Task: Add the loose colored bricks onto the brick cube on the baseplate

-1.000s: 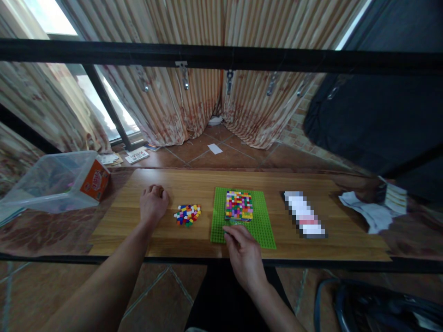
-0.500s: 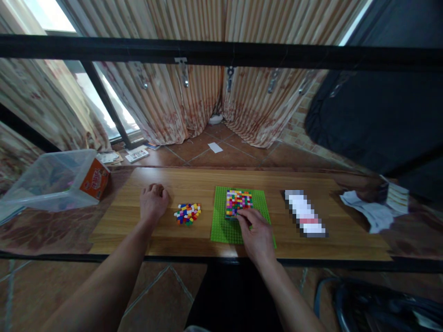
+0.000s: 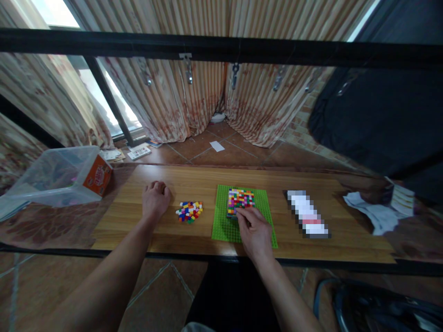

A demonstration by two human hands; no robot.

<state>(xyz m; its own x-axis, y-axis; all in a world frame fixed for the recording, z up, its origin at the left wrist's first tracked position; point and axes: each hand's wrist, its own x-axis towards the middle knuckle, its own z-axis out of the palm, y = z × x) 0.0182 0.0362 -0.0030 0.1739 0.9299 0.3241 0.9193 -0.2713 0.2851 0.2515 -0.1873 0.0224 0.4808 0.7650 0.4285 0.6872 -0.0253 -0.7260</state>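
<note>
A block of multicoloured building bricks (image 3: 241,197) stands on a green studded baseplate (image 3: 224,230). My right hand (image 3: 256,230) reaches over the plate, thumb and index finger pinched at the block's front edge. A small purplish brick shows at those fingertips, mostly covered by them. To the left of the plate lies a loose pile of small bricks (image 3: 189,212) in mixed colours. Beyond that pile, my left hand (image 3: 156,199) rests on the wooden table with its fingers curled in, and nothing shows in it.
A blurred-out phone-like object (image 3: 307,214) lies right of the baseplate on the table (image 3: 166,177). Crumpled white paper (image 3: 367,212) is at the far right. A clear plastic bin (image 3: 62,175) with an orange label stands left. A black bar (image 3: 221,46) crosses ahead.
The whole view has shifted slightly. My right hand keeps its pinch at the block's front edge, and my left hand stays resting on the table.
</note>
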